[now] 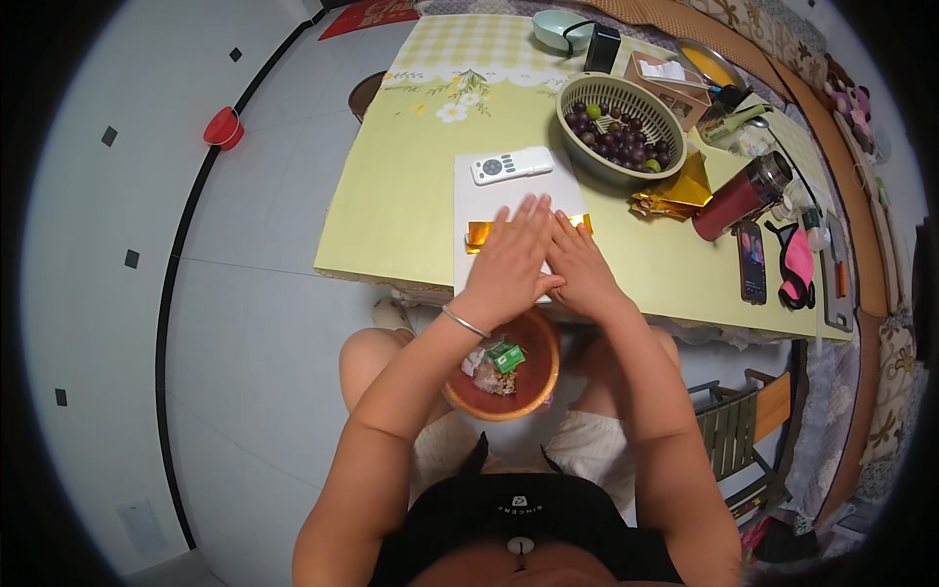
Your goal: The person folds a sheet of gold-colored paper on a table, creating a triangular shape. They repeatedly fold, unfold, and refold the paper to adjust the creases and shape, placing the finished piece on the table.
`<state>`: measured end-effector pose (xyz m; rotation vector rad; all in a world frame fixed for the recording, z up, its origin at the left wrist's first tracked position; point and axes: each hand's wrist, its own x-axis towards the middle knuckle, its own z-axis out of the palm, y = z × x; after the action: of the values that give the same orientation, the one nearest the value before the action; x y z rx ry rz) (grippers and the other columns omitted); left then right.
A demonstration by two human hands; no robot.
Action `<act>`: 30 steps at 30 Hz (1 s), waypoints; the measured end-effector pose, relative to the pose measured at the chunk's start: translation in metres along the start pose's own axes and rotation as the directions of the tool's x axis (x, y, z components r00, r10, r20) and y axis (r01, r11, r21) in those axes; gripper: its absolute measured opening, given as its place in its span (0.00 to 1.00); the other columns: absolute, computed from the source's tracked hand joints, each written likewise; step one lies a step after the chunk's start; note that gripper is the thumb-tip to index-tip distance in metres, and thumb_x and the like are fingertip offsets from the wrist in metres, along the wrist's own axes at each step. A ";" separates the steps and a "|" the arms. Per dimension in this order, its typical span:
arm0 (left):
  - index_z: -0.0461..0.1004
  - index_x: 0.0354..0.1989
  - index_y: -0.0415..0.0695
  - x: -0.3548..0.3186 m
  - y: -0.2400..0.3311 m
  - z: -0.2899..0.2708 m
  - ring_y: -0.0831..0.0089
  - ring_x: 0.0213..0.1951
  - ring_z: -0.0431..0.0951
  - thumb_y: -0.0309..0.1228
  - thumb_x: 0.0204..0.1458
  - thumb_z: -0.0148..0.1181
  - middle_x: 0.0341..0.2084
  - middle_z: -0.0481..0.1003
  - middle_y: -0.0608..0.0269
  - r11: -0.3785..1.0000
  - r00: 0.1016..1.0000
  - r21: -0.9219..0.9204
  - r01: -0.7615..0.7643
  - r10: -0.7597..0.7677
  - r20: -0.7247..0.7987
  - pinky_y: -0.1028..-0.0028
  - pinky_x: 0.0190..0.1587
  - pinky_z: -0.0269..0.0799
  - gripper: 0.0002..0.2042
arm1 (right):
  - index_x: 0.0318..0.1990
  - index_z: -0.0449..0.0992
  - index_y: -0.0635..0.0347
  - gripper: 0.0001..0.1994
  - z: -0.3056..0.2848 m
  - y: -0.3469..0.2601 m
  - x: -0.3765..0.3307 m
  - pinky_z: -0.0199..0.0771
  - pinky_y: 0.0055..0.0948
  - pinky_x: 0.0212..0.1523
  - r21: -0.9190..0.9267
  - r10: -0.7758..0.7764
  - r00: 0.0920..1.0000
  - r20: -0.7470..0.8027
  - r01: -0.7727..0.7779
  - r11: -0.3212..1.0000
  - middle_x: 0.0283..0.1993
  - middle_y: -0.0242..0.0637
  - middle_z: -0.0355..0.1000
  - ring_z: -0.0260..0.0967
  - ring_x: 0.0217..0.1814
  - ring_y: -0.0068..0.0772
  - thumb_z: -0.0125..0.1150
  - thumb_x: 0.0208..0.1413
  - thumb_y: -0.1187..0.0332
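Note:
My left hand lies flat, fingers together, pressing down on a gold foil sheet that rests on a white paper on the table. My right hand lies flat beside it, partly under the left hand, also pressing the gold foil, whose right end shows past the fingers. A bracelet circles my left wrist. Most of the foil is hidden under both hands.
A white remote lies on the paper's far edge. A grey colander of dark grapes, crumpled gold foil, a red flask and a phone stand to the right. An orange bowl of scraps sits on my lap.

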<state>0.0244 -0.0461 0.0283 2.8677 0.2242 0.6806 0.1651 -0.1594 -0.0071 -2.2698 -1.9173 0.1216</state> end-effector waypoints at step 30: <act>0.77 0.44 0.35 -0.026 -0.045 0.003 0.56 0.48 0.72 0.32 0.45 0.67 0.43 0.74 0.54 0.988 0.985 -0.105 0.109 -0.122 -0.119 0.58 0.53 0.67 0.19 | 0.63 0.67 0.68 0.19 -0.031 0.028 -0.010 0.72 0.23 0.28 0.956 0.743 0.660 0.108 -0.273 0.104 0.36 0.39 0.78 0.71 0.23 0.24 0.47 0.65 0.74</act>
<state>-0.0017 -0.0074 0.0050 2.6971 0.3617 0.8249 0.1956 -0.1759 0.0182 -1.6917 -0.3396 0.6124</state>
